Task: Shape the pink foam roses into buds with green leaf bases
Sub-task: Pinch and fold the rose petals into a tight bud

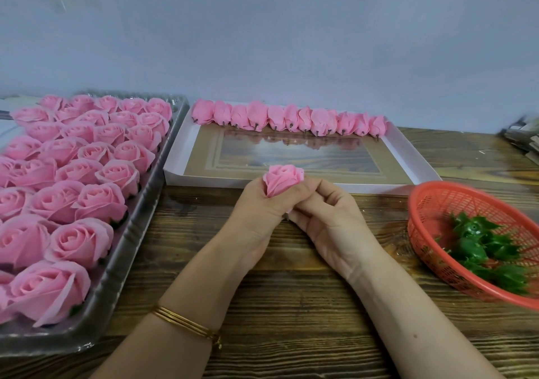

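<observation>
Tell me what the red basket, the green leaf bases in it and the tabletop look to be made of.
Red basket: likely moulded plastic, given its open lattice wall and even colour. Green leaf bases: glossy, probably plastic, showing bright highlights. Tabletop: dark wood grain, possibly printed laminate.

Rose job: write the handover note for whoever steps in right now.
Left hand grips one rose in its fist, petals up. Right hand pinches that rose's underside.
Tray on the left: full of open roses, unshaped.
Box ahead: a row of shaped buds along its far edge; no green bases show on them.
Basket on the right: loose leaf bases.
Left to do: finish the held rose, work through the tray, fit the bases.
</observation>
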The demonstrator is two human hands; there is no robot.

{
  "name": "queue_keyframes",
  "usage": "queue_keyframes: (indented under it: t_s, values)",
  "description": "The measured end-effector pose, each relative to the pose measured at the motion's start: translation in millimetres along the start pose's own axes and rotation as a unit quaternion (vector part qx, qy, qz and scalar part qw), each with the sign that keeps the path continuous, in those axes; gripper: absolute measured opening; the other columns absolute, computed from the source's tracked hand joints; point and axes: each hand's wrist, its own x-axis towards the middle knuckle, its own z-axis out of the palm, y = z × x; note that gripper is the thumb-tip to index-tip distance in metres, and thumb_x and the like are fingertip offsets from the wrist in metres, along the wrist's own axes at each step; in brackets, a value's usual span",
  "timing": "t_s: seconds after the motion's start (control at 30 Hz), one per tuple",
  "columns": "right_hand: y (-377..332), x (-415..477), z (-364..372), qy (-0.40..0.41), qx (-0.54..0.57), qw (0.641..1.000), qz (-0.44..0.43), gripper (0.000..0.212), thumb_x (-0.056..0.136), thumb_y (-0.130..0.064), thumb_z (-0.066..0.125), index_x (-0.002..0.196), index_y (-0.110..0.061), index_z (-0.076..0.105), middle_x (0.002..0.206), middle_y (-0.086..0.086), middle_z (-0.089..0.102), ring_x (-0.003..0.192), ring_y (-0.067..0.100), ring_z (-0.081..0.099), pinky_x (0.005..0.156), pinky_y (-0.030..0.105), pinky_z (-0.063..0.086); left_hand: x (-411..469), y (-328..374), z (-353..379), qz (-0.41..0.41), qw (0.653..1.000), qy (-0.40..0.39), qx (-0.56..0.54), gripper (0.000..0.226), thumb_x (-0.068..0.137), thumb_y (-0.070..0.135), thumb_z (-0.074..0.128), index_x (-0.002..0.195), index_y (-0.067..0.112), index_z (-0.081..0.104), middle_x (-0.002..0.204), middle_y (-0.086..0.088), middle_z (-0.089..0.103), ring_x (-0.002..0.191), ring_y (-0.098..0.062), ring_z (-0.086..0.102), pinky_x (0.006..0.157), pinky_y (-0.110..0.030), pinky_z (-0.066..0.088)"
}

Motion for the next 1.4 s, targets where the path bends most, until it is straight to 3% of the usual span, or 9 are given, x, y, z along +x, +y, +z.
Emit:
queue_keyframes:
  t_s: [0.17, 0.27, 0.43, 0.53, 0.7, 0.83, 1.0, 1.27, 1.4]
  values:
    - [4, 1, 0, 0.008, -0.023, 1.0, -0.011, 0.046, 0.076, 0.002, 0.065, 0.116, 0.02, 0.052, 0.094, 0.022, 0.062, 0.087, 0.026, 0.063, 0.089, 0.035, 0.055, 1, 0, 1, 0.003, 1.0, 0.017, 0.0, 0.017, 0.085, 0.011, 0.07, 0.099, 0.0, 0.07, 0.101, -0.022, 0.072, 0.095, -0.025, 0.067, 0.1, -0.044, 0.049]
    - [4, 1, 0, 0.001, -0.032, 0.999, -0.018, 0.047, 0.07, -0.003, 0.067, 0.111, 0.016, 0.057, 0.092, 0.022, 0.064, 0.086, 0.025, 0.065, 0.086, 0.033, 0.055, 2, -1, 3, 0.019, 0.999, 0.04, 0.006, 0.009, 0.088, 0.012, 0.068, 0.093, 0.005, 0.071, 0.105, -0.026, 0.07, 0.094, -0.025, 0.067, 0.098, -0.046, 0.05]
    - [10, 1, -2, 0.019, -0.086, 0.995, -0.047, 0.04, 0.075, 0.012, 0.065, 0.114, 0.013, 0.059, 0.102, 0.03, 0.063, 0.099, 0.035, 0.062, 0.097, 0.046, 0.049, 3, -5, 5, 0.042, 0.997, 0.053, 0.043, 0.018, 0.093, 0.018, 0.064, 0.078, 0.015, 0.073, 0.088, -0.016, 0.074, 0.093, -0.031, 0.07, 0.097, -0.048, 0.052]
    - [12, 1, -4, 0.026, -0.117, 0.99, -0.067, 0.035, 0.079, 0.013, 0.066, 0.114, 0.009, 0.062, 0.108, 0.031, 0.065, 0.102, 0.036, 0.062, 0.101, 0.049, 0.048, 3, -6, 6, 0.046, 0.996, 0.06, 0.051, 0.013, 0.094, 0.02, 0.063, 0.084, 0.014, 0.069, 0.088, -0.013, 0.074, 0.096, -0.033, 0.07, 0.097, -0.051, 0.051]
    - [12, 0, -3, 0.009, -0.132, 0.988, -0.084, 0.032, 0.079, 0.01, 0.068, 0.109, 0.002, 0.068, 0.101, 0.02, 0.071, 0.098, 0.029, 0.066, 0.095, 0.042, 0.05, 4, -7, 6, 0.047, 0.996, 0.048, 0.066, 0.013, 0.096, 0.022, 0.06, 0.09, 0.014, 0.068, 0.097, -0.015, 0.073, 0.1, -0.03, 0.069, 0.098, -0.049, 0.052]
    - [11, 0, -2, 0.011, -0.124, 0.989, -0.082, 0.031, 0.079, 0.007, 0.068, 0.11, 0.001, 0.069, 0.104, 0.023, 0.071, 0.099, 0.029, 0.067, 0.094, 0.04, 0.052, 4, -7, 3, 0.036, 0.996, 0.02, 0.079, 0.012, 0.096, 0.028, 0.059, 0.096, 0.021, 0.067, 0.104, -0.011, 0.073, 0.104, -0.022, 0.069, 0.1, -0.045, 0.051]
    - [12, 0, -4, 0.016, -0.145, 0.986, -0.077, 0.027, 0.087, 0.006, 0.062, 0.113, 0.004, 0.067, 0.107, 0.027, 0.069, 0.108, 0.04, 0.064, 0.1, 0.048, 0.049, 6, -9, -1, 0.018, 0.995, -0.007, 0.094, 0.031, 0.085, 0.044, 0.06, 0.111, 0.028, 0.064, 0.114, -0.001, 0.071, 0.114, -0.015, 0.064, 0.106, -0.043, 0.045]
    - [8, 0, -1, -0.013, -0.084, 0.996, -0.038, 0.032, 0.082, 0.01, 0.057, 0.113, 0.011, 0.064, 0.106, 0.03, 0.066, 0.102, 0.034, 0.064, 0.1, 0.043, 0.049, 2, -1, -3, 0.027, 0.995, -0.006, 0.094, 0.025, 0.095, 0.024, 0.061, 0.114, 0.007, 0.063, 0.111, -0.014, 0.071, 0.108, -0.024, 0.067, 0.102, -0.044, 0.05]
    - [5, -2, 0, -0.036, -0.068, 0.997, -0.026, 0.043, 0.072, 0.0, 0.061, 0.113, 0.015, 0.06, 0.104, 0.031, 0.063, 0.1, 0.034, 0.061, 0.093, 0.036, 0.053, 0, 4, -6, 0.035, 0.994, -0.035, 0.097, 0.028, 0.095, 0.02, 0.059, 0.11, -0.003, 0.063, 0.106, -0.023, 0.069, 0.102, -0.029, 0.066, 0.099, -0.045, 0.051]
